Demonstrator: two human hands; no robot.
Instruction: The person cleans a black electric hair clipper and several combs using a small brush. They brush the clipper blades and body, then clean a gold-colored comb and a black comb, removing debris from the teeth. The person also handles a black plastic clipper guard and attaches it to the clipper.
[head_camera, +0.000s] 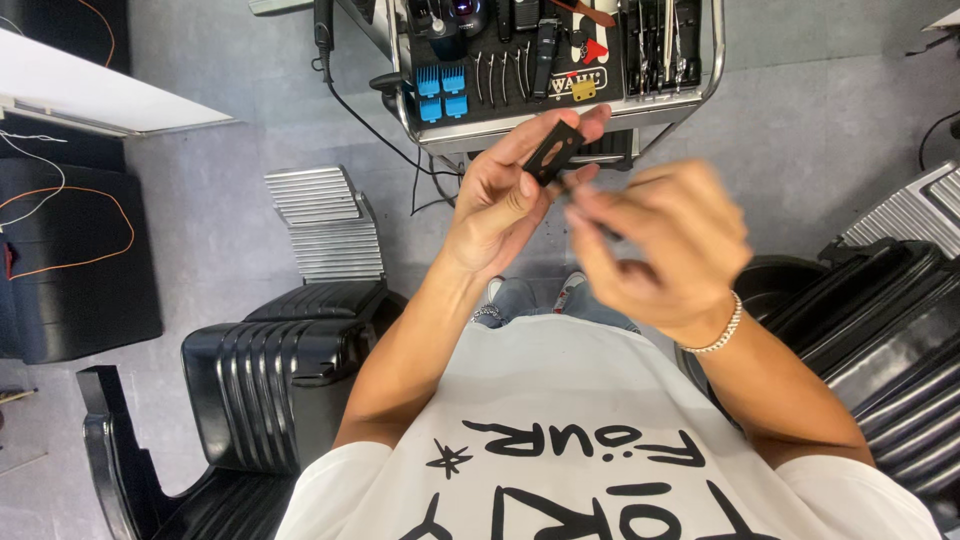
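Pinching a small black clipper blade (553, 152) between thumb and fingers of left hand (505, 200), above the tool cart (560, 120). Bringing right hand (660, 250) alongside (blurred; grip indeterminable). Judging mid-fitting; next likely demanding steady alignment.

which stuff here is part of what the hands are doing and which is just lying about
In use:
left hand
small black plate
right hand, blurred

Lying about:
tool tray
blue comb guards
black chair
silver footrest
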